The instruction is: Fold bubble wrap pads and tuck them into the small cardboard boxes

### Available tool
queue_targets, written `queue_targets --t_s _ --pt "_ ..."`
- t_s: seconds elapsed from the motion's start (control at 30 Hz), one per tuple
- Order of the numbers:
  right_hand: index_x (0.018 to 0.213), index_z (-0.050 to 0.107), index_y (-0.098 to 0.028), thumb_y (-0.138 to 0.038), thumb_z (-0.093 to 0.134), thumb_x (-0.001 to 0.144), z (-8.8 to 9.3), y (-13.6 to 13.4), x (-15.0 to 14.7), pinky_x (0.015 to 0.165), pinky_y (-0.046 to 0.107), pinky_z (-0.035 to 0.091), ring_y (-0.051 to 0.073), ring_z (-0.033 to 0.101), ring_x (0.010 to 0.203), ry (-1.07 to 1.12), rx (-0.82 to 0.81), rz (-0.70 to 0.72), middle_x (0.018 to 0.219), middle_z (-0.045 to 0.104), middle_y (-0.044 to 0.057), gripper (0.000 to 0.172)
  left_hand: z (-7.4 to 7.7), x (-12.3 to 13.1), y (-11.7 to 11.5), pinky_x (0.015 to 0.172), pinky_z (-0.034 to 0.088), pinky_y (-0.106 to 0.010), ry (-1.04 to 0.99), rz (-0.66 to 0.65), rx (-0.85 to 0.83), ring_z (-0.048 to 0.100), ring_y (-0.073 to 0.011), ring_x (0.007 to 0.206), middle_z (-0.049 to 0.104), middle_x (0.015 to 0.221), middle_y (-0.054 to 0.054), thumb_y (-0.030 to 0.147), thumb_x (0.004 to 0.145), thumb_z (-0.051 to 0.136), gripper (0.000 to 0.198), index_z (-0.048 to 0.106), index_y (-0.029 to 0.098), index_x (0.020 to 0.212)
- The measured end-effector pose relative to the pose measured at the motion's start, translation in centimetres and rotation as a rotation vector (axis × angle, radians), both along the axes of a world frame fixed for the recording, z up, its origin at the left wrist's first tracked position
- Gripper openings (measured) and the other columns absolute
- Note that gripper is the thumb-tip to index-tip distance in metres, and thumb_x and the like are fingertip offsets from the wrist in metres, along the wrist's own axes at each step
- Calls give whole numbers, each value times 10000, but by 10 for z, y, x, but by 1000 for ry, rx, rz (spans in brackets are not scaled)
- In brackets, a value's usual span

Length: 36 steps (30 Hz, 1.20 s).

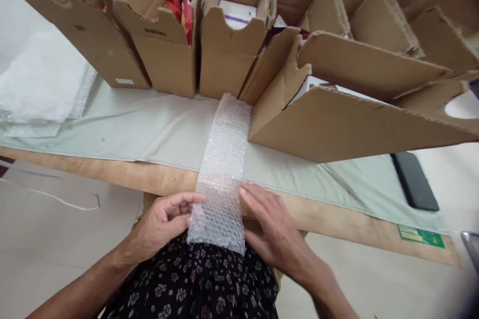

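Note:
A long strip of clear bubble wrap (pixel 224 154) runs from the cardboard boxes across the cloth-covered table, over its front edge and onto the lap. At its left edge is my left hand (pixel 166 222), closed, with the forefinger lying over the wrap and the thumb against the border. The other fingers are curled and partly hidden. Beside the right edge, my right hand (pixel 271 224) has its fingers stretched out and the thumb apart, the fingertips touching the border. Through the clear wrap the skirt's dark cloth shows faintly.
Several upright cardboard boxes (pixel 232 57) line the back, some holding red packets (pixel 187 17). A large low box (pixel 337 124) leans out at right. Stacked clear plastic sheets (pixel 41 84) lie left. A black phone (pixel 414 181) rests near the right front edge.

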State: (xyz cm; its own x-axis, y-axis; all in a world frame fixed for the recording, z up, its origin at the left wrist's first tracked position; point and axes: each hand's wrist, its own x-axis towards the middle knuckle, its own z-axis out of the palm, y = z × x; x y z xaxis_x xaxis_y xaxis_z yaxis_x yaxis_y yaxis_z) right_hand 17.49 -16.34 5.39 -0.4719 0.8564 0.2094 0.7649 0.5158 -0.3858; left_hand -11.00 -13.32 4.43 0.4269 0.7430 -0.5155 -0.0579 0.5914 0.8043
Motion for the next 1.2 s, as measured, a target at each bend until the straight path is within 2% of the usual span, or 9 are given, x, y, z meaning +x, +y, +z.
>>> queue_targets --t_s 0.1,0.23,0.3,0.4,0.73,0.93,1.03,1.13,1.2 --pt "1502 479 -230 -134 590 953 -21 -6 -30 919 461 615 266 709 1129 334 50 -163 1217 749 119 568 6 5 5 698 587 -251 141 65 113 707 -146 696 767 785 -20 389 851 784 290 782 194 1066" --pt "1193 669 -233 -172 635 966 -29 4 -47 738 335 619 182 720 791 588 27 -488 919 756 28 237 16 10 17 633 550 -249 491 83 600 637 -139 654 685 709 1 342 879 736 200 814 204 1000" --pt "1240 658 -220 -220 655 962 -30 7 -47 764 329 631 174 728 782 624 -27 -553 924 761 27 278 16 13 22 629 542 -246 600 72 787 621 -140 694 664 775 -6 327 879 731 209 819 221 1035" --pt "1356 608 -220 -235 666 952 -34 8 -46 820 340 636 171 732 799 606 -56 -573 906 753 15 408 10 21 28 586 532 -242 657 40 800 591 -129 647 658 801 -3 353 902 701 314 773 200 1166" --pt "1440 563 -200 -187 689 958 -24 4 -41 781 390 603 211 698 837 370 266 -530 966 748 63 499 1 32 35 606 519 -262 767 -58 752 671 -154 653 732 774 15 357 935 610 476 633 178 1375" --pt "1288 679 -213 -174 630 969 -16 0 -42 1004 508 542 318 621 1334 142 113 -189 1367 719 126 325 -1 32 34 615 541 -268 826 -88 840 661 -145 612 733 781 21 312 961 597 437 616 194 1382" --pt "1226 718 -202 -104 568 986 -24 7 -43 987 493 540 301 642 1327 121 103 -173 1346 742 107 300 1 26 29 800 608 -351 898 -62 1084 729 -212 880 749 1038 -78 309 969 631 409 628 183 1358" --pt "1235 730 -214 -49 544 977 -27 15 -40 996 480 551 261 686 1260 202 94 -143 1264 781 83 358 1 19 22 1072 549 -498 845 -155 1349 609 -325 1326 635 1416 -173 246 957 671 388 643 188 1339" --pt "1235 736 -225 -44 538 978 -25 18 -38 977 472 573 247 711 1199 251 75 -120 1211 797 73 372 -1 17 20 1122 512 -510 783 -214 1418 590 -309 1360 679 1382 -134 145 960 648 325 674 210 1277"
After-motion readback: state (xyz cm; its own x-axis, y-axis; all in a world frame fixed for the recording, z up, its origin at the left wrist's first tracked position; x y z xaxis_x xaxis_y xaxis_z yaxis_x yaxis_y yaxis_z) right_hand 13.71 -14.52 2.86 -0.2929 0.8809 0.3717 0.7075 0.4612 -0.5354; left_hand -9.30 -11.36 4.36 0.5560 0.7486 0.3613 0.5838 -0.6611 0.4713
